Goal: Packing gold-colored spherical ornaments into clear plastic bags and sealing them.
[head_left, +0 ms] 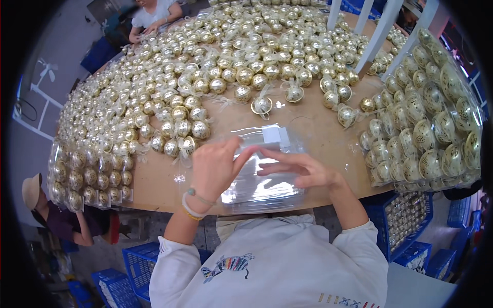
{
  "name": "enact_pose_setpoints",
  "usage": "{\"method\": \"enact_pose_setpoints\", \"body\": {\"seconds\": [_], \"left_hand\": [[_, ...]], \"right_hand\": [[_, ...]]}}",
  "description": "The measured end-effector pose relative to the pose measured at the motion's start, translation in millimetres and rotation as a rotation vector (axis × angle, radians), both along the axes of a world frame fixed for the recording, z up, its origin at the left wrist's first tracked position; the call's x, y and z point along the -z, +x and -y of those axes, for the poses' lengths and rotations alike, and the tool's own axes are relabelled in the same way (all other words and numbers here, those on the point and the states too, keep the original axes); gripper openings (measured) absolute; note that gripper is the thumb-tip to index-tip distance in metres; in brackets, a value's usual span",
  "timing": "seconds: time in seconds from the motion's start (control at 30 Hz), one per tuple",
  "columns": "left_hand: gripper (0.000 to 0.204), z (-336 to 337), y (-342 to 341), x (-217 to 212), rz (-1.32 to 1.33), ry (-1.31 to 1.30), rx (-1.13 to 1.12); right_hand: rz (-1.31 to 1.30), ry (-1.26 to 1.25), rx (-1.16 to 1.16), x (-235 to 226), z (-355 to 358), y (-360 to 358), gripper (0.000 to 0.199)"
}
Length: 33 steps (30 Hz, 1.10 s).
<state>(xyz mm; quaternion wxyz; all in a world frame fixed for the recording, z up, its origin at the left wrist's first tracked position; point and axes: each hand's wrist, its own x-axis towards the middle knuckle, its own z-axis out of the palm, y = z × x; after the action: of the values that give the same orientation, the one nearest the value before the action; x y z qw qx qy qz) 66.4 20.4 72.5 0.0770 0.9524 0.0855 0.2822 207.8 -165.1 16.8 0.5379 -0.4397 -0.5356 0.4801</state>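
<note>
In front of me lies a stack of clear plastic packs (264,192), shiny with glare. A small white card (276,136) rests at its far edge. My left hand (218,161) hovers over the stack's left side, fingers bent and thumb stretched to the right, with nothing visible in it. Over the right side, my right hand (303,169) is open, its fingers spread toward the left one. The two hands nearly meet at the fingertips. Beyond them stand a few gold ball ornaments (262,105) with pale ribbons.
Many more gold balls (205,61) cover the far table (328,146). Filled clear packs are piled at right (431,123) and left (90,177). White posts (380,36) rise at far right. Blue crates (403,220) stand below. Co-workers (154,18) are at far and left.
</note>
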Motion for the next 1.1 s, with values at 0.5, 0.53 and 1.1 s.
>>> {"method": "enact_pose_setpoints", "body": {"seconds": [0.5, 0.53, 1.1], "left_hand": [[0.053, 23, 1, 4, -0.282, -0.081, 0.034], [0.053, 23, 2, 5, -0.284, -0.080, 0.033], [0.067, 15, -34, 119, -0.482, -0.120, 0.239]], "right_hand": [[0.301, -0.119, 0.188, 19, -32, -9, 0.054], [0.299, -0.118, 0.187, 21, -34, -9, 0.054], [1.222, -0.179, 0.779, 78, -35, -53, 0.054]]}}
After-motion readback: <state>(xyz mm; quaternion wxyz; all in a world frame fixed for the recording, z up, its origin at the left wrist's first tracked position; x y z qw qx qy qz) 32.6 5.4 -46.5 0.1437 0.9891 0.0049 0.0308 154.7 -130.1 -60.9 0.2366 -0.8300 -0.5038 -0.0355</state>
